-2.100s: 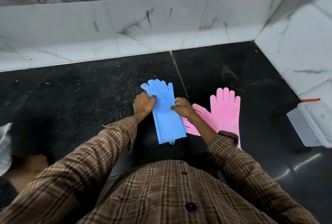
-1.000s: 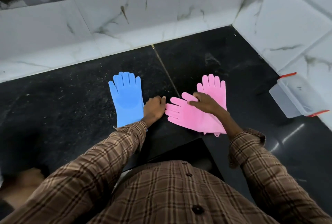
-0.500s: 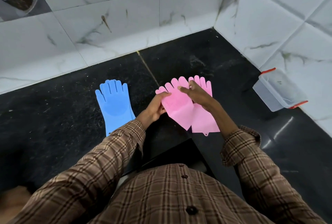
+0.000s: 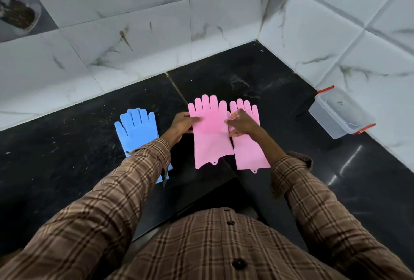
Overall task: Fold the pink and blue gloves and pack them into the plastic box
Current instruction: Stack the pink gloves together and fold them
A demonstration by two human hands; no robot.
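I hold one pink glove (image 4: 211, 138) up off the black counter, fingers pointing away from me. My left hand (image 4: 182, 123) pinches its left edge and my right hand (image 4: 240, 123) pinches its right edge. A second pink glove (image 4: 251, 154) lies flat just to the right, partly under my right hand. The blue glove (image 4: 136, 131) lies flat at the left, its cuff hidden by my left sleeve. The clear plastic box (image 4: 341, 114) with red clips stands open at the right, against the wall.
White marble-patterned tiled walls (image 4: 156, 33) meet in a corner behind and to the right of the counter (image 4: 257, 82). A brass seam (image 4: 175, 88) runs across the counter toward the gloves. My checked sleeves and shirt fill the lower part of the view.
Both hands left the blue glove, which now lies at the left. They picked up one pink glove, turned it upright and lifted it beside the other pink glove.
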